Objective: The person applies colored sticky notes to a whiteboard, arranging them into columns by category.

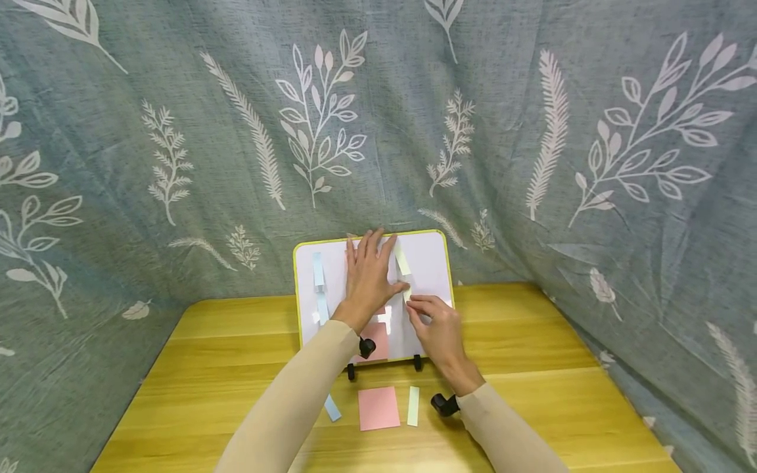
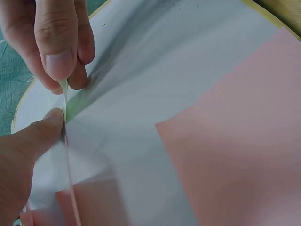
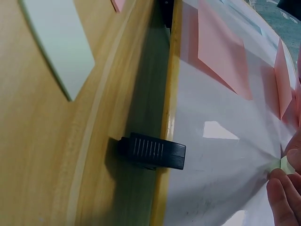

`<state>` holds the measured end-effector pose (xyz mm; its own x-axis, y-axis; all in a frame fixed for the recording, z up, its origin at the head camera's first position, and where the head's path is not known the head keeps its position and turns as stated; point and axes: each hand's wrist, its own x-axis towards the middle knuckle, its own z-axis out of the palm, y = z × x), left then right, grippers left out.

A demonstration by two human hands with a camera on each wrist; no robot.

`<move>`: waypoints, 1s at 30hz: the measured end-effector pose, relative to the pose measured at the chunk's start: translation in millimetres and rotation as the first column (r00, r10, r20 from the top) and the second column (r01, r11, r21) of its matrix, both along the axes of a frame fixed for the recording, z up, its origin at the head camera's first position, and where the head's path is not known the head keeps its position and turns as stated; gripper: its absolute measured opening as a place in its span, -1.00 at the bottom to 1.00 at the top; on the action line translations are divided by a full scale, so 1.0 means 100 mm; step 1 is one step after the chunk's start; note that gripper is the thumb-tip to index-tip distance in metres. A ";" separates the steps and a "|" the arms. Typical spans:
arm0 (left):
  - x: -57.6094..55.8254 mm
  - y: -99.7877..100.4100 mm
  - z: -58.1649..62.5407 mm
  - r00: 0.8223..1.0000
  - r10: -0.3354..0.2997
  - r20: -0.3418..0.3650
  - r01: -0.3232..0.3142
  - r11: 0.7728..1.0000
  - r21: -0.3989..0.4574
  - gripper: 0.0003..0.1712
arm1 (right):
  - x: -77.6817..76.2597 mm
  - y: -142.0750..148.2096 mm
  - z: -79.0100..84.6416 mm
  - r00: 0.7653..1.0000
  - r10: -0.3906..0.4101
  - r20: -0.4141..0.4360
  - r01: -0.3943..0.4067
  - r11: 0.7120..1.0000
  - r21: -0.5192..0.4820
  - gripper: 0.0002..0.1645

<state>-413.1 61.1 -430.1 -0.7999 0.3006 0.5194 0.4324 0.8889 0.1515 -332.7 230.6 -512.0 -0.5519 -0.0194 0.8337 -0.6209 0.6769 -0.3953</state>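
Note:
A whiteboard (image 1: 428, 263) with a yellow rim leans upright on a stand. My left hand (image 1: 368, 276) lies spread against its upper middle, thumb reaching right to touch a pale green sticky strip (image 2: 71, 109). The lower end of that strip is pinched between the thumb and fingers of my right hand (image 1: 439, 328). Above it, another pale green strip (image 1: 403, 259) sticks to the board. Pink sticky notes (image 2: 235, 132) run down the board's middle, partly hidden by my left hand. Two blue strips (image 1: 318, 268) are on its left side.
On the wooden table (image 1: 532, 355), in front of the board, lie a blue strip pad (image 1: 333, 408), a square pink note pad (image 1: 379, 408) and a pale green strip pad (image 1: 412, 406). Black stand feet (image 1: 418, 362) hold the board's lower edge. A patterned curtain (image 1: 378, 131) hangs behind.

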 end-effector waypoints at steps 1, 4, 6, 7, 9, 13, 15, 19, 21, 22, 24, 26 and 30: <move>0.00 0.00 0.00 1.000 0.003 0.000 -0.003 1.000 0.001 0.40 | 0.00 0.00 0.00 1.000 -0.003 -0.003 0.003 1.000 0.003 -0.84; 0.00 0.00 -0.02 1.000 0.011 -0.011 -0.011 1.000 0.003 0.43 | 0.00 -0.01 0.01 1.000 -0.011 -0.010 0.011 1.000 0.012 -0.84; -0.01 0.01 -0.03 1.000 0.016 -0.022 -0.016 1.000 0.004 0.45 | 0.00 -0.02 0.01 1.000 -0.017 -0.010 0.017 1.000 0.016 -0.84; -0.01 0.02 -0.03 0.999 0.021 -0.027 -0.021 1.000 0.002 0.47 | 0.00 -0.02 0.01 1.000 -0.018 -0.010 0.019 1.000 0.018 -0.84; -0.02 0.03 -0.05 0.999 0.032 -0.029 -0.032 0.999 -0.002 0.50 | -0.01 -0.02 0.00 1.000 -0.018 -0.014 0.018 1.000 0.018 -0.84; -0.04 0.06 -0.05 0.998 0.047 -0.037 -0.047 0.999 0.006 0.52 | -0.03 -0.02 -0.02 1.000 -0.013 -0.026 0.013 1.000 0.015 -0.83; -0.05 0.07 -0.05 0.998 0.043 -0.049 -0.042 0.999 0.023 0.52 | -0.04 -0.01 -0.03 0.999 -0.011 -0.035 0.012 1.000 0.014 -0.83; -0.05 0.08 -0.03 0.998 0.030 -0.058 -0.027 0.998 0.055 0.49 | -0.03 0.00 -0.01 0.999 -0.013 -0.037 0.013 1.000 0.020 -0.85; -0.05 0.09 -0.02 0.999 0.027 -0.045 -0.024 0.998 0.064 0.46 | -0.03 -0.01 0.00 0.999 -0.016 -0.033 0.016 1.000 0.025 -0.86; -0.05 0.09 -0.02 0.999 0.027 -0.039 -0.024 0.998 0.066 0.45 | -0.03 -0.01 0.00 0.999 -0.017 -0.030 0.017 0.999 0.027 -0.86; -0.05 0.09 -0.02 0.999 0.026 -0.031 -0.024 0.997 0.073 0.42 | -0.02 -0.01 0.01 1.000 -0.017 -0.025 0.018 0.999 0.029 -0.86; -0.05 0.09 -0.02 0.999 0.028 -0.030 -0.026 0.997 0.076 0.40 | -0.01 -0.02 0.00 1.000 -0.018 -0.023 0.018 0.999 0.029 -0.86; -0.04 0.10 -0.03 0.999 0.024 -0.041 -0.020 0.995 0.100 0.30 | -0.01 -0.03 0.00 1.000 -0.018 -0.023 0.018 0.999 0.027 -0.87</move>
